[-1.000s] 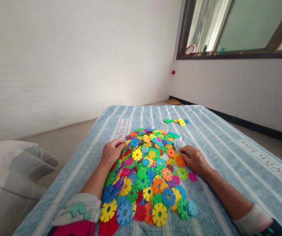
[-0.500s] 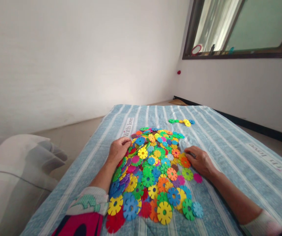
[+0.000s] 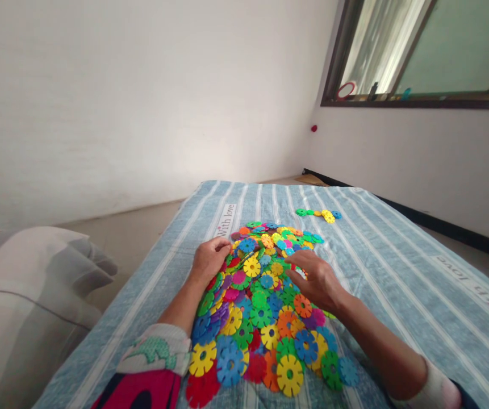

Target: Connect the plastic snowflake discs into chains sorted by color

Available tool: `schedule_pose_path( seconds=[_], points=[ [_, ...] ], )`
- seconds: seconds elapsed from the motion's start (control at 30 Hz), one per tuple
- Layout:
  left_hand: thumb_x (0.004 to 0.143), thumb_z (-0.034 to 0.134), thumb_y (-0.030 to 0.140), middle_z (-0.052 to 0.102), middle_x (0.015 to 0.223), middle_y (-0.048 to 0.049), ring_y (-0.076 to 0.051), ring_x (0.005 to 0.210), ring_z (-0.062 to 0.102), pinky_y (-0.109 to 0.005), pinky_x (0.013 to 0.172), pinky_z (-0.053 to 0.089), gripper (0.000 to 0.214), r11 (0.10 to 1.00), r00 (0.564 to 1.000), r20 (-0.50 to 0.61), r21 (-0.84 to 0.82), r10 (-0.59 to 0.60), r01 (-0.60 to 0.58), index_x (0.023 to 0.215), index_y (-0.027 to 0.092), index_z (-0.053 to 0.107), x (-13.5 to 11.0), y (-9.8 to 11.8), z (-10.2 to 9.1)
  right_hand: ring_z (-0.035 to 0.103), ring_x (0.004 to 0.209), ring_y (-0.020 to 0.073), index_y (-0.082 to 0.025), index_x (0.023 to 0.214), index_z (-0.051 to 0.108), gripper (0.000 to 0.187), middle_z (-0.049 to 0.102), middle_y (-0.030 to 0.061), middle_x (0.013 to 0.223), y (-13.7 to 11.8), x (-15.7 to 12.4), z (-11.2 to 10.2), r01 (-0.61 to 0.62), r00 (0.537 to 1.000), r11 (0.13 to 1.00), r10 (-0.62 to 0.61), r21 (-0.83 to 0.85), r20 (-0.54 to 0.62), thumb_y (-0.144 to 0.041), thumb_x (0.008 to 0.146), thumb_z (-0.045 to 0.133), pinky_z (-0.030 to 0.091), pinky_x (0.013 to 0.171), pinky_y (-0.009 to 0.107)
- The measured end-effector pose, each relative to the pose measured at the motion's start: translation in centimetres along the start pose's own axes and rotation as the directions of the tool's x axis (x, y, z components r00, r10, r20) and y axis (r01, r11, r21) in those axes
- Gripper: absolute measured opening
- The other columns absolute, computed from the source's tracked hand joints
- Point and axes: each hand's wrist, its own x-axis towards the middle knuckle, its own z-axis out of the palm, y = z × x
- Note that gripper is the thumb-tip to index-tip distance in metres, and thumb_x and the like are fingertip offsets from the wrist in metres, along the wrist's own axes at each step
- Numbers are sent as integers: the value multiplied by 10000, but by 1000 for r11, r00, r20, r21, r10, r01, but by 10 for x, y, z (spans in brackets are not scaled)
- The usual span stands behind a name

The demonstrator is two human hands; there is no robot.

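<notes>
With the clock centred on the heap of slotted plastic flower discs (image 3: 259,299) and twelve pointing away from the person, the nearest things are the cuffs: the left pale cuff (image 3: 153,347) with a green pattern at eight o'clock, the right pale cuff (image 3: 438,386) at four. On the near edge of the heap lie a red disc (image 3: 199,392) at seven, a large yellow disc (image 3: 289,363) between five and six, and a light-blue disc (image 3: 348,363) at four. The heap itself spreads over a blue cloth with white stripes (image 3: 397,284), many discs overlapping.

The right hand (image 3: 316,278) comes in from two o'clock, reaching over the discs; its fingers are slightly parted, but whether a disc sits between them cannot be told. The left hand (image 3: 210,258) rests against the heap's edge at ten, thumb and forefinger close together; whether they pinch a disc cannot be told either.

Beyond, at eleven, the cloth bears the words "With love" (image 3: 226,220). At one o'clock, apart from the heap, is a short row of green, yellow and blue discs (image 3: 318,213). Farther off at one o'clock, a red-rimmed round mirror (image 3: 346,91) stands at the dark-framed window (image 3: 444,51).
</notes>
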Motion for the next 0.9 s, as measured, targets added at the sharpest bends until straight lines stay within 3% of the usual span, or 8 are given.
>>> schedule_pose_path(
  seconds=[0.17,0.27,0.43,0.57,0.7,0.9],
  points=[
    [677,572,381,730,722,-9,-206,726,659,-302,701,493,236,1000,1000,3,-5,7,-7,752,201,706,-1,-1,1,596,1019,245,-193,1107,636,297,659,101,1047,-36,37,20,147,973,989,-147,10,175,-192,811,661,484,884,377],
    [678,572,375,732,737,-15,-207,733,660,-301,705,492,234,1000,1000,4,-26,8,-8,749,194,703,-2,-1,2,575,1031,251,-194,1078,637,268,650,101,1056,-45,48,30,215,941,976,-200,-28,274,-173,811,655,468,903,392],
    [684,560,351,725,723,-14,-208,744,656,-299,698,487,207,1000,1000,-4,-16,23,-23,723,202,698,-2,0,4,586,995,230,-206,1016,650,208,653,86,1017,-46,49,39,233,934,972,-213,-36,286,-126,830,603,469,877,363],
    [692,557,349,723,710,-4,-205,753,655,-294,687,483,200,1000,1000,4,-12,19,-19,719,210,698,-1,0,5,612,1001,227,-215,1055,657,275,674,79,1022,-35,48,29,184,953,983,-180,5,244,-119,799,631,483,881,349],
    [684,568,347,721,691,5,-203,742,652,-295,686,480,190,1000,1000,-4,3,4,-4,716,217,703,-1,0,5,642,969,220,-232,1062,678,300,694,59,1018,-18,48,5,73,984,997,-67,-29,163,-128,785,630,501,856,346],
    [689,555,352,722,697,1,-203,739,655,-295,695,478,206,1000,1000,-3,20,-8,8,721,211,702,-1,0,4,667,946,225,-236,1034,708,321,716,44,1015,-8,44,-15,22,949,1000,-15,-18,315,-121,739,654,517,837,353]
  ],
)
